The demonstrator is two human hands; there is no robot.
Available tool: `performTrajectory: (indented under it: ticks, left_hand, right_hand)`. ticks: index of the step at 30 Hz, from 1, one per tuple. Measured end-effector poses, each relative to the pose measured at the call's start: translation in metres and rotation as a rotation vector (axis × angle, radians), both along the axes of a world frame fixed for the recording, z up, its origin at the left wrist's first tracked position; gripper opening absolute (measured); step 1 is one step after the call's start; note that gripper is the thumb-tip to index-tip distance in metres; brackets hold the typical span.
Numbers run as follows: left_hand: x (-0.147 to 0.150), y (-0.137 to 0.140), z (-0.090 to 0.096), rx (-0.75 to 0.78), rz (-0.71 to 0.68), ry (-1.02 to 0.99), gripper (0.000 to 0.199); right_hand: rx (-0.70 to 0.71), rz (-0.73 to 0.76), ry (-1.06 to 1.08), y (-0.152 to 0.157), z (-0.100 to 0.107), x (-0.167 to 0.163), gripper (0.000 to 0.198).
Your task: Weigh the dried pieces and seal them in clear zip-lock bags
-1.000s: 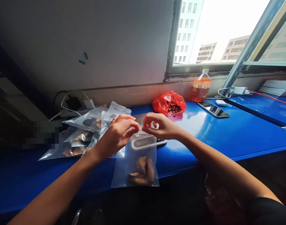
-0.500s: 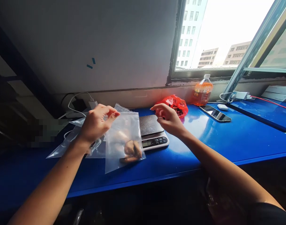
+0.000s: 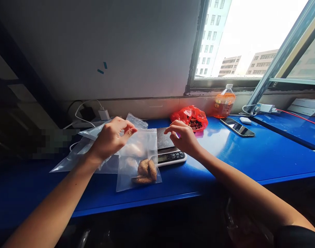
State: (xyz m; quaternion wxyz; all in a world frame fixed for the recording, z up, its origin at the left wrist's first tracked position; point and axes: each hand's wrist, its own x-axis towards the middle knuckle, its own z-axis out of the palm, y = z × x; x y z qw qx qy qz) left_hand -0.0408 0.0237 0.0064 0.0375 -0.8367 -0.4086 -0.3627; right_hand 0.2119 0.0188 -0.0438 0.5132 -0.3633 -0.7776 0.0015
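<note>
A grey wall [image 3: 147,51] and a window [image 3: 237,38] stand beyond the hands, above a blue worktop [image 3: 250,158]. Flat bags [image 3: 69,158] lie behind and left of the left hand [image 3: 112,137]; their contents are hard to make out. That hand pinches the top corner of a clear bag [image 3: 149,148], just right of it and in front of the scale [image 3: 173,157]. The right hand [image 3: 184,137], apart from the left, is loosely curled, thumb and fingers parted, near the scale. Beyond it sit a red bag [image 3: 182,115], a bottle [image 3: 224,103] and a phone [image 3: 237,127]. Brown pieces [image 3: 145,170] fill the clear bag's bottom, below both hands.
</note>
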Motion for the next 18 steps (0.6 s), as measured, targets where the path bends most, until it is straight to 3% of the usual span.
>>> performTrajectory:
  ticks: [7, 18]
  left_hand:
    - [-0.0001, 0.0003, -0.0002, 0.023, -0.026, 0.006, 0.023]
    - [-0.0003, 0.0026, -0.0039, 0.001, -0.03, 0.004, 0.02]
  right_hand:
    - [0.013, -0.041, -0.041, -0.0004, 0.0014, 0.0023, 0.036]
    - [0.102, 0.076, -0.133, -0.0045, -0.0009, -0.0003, 0.031]
